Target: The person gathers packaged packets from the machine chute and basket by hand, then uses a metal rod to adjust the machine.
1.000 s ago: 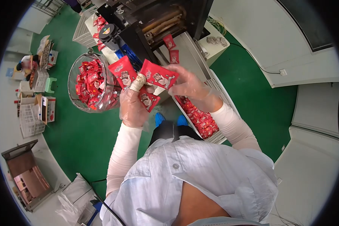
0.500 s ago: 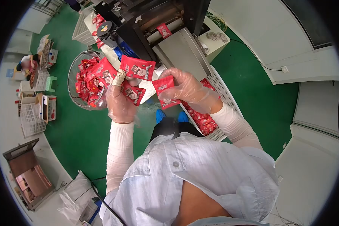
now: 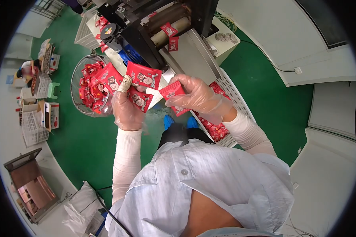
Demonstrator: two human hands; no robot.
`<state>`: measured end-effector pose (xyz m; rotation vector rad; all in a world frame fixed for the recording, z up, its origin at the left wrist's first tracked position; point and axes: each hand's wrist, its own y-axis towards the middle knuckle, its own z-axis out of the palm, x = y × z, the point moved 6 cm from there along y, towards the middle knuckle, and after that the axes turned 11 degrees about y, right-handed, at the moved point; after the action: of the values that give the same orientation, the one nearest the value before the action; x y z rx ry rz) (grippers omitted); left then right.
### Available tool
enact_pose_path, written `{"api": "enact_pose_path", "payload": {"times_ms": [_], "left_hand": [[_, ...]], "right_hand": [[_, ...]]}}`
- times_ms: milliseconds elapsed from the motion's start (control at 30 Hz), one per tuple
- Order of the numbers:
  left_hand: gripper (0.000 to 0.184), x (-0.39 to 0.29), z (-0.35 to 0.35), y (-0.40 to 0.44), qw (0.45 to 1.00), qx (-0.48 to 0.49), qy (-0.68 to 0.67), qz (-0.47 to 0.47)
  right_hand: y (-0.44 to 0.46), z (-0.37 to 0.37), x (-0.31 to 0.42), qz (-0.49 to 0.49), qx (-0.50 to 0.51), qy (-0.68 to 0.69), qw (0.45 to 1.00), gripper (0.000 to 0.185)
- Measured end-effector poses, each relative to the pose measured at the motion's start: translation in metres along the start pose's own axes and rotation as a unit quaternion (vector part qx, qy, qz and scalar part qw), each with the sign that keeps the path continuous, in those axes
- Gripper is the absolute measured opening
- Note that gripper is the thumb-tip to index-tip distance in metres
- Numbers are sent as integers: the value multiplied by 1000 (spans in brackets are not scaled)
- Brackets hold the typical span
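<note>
My left hand (image 3: 127, 107), in a clear plastic glove with a wrapped thumb, is closed on several red packets (image 3: 145, 76), which fan out above and around its fingers. A little to the right, my right hand (image 3: 195, 94), gloved the same way, grips a red packet (image 3: 172, 91) between thumb and fingers. Two red packets (image 3: 173, 43) lie at the roller outlet of a black machine (image 3: 146, 39), above a metal chute (image 3: 190, 55). Behind my left hand stands a round, clear-lined basket (image 3: 73, 89) of red packets.
A white perforated crate (image 3: 235, 102) with red packets stands below my right forearm. More packets lie on a white surface (image 3: 115, 58) beside the machine. At the far left another person (image 3: 27, 68) is near crates and boxes. A green stool (image 3: 52, 90) is there too.
Both hands have moved left and apart since the first frame. My right hand has come to hold a separate packet. Packets at the rollers have changed position.
</note>
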<state>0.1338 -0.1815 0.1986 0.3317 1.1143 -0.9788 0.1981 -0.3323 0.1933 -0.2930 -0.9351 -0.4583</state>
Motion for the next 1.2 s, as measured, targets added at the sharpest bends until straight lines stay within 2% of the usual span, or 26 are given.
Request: {"api": "enact_pose_path", "payload": {"times_ms": [100,200,233,300,333,400,500,567,600,667,700,800,900,1000,1033,1133,1200], "left_hand": [[16,6,3,-2,1000,-7,23,-10],[17,17,1,4,998,-50,-6,-21],[18,19,-2,7,999,-51,13,1],[18,37,0,5,993,-15,94,-65],[19,43,3,2,986,3,135,-97],[20,70,39,-20,948,120,238,-174],[20,117,57,-36,943,163,214,-198],[20,135,50,-36,948,165,183,-199],[19,138,44,-34,949,143,179,-216],[19,135,23,-27,949,98,173,-245],[19,133,11,-20,953,81,184,-228],[20,104,1,-22,952,51,209,-220],[27,105,-28,-15,970,34,186,-151],[31,97,-49,-18,977,4,171,-127],[32,94,-54,-19,979,-5,168,-120],[31,86,-68,-23,975,-35,190,-110],[27,85,-81,-25,976,-59,169,-127]], "right_hand": [[-8,-11,-7,39,-10,-44,998,28],[-29,-24,-3,98,-56,-50,992,24],[-39,-32,-3,116,-81,-46,989,24],[-63,-53,-2,151,-132,-39,979,26],[-73,-69,1,128,-153,-103,975,28],[-93,-104,2,81,-191,-228,951,32],[-129,-151,8,42,-331,-404,852,37],[-138,-175,2,50,-353,-418,835,34],[-138,-186,-4,55,-363,-423,828,32],[-130,-201,-31,51,-340,-298,891,33],[-123,-210,-45,46,-326,-233,915,33],[-87,-239,-87,36,-329,-256,908,41],[-45,-253,-105,152,-359,-319,864,51],[-8,-261,-115,138,-361,-389,836,61],[4,-265,-118,157,-355,-407,827,68],[22,-262,-131,181,-388,-419,801,74],[39,-278,-165,133,-386,-318,856,75]]}}
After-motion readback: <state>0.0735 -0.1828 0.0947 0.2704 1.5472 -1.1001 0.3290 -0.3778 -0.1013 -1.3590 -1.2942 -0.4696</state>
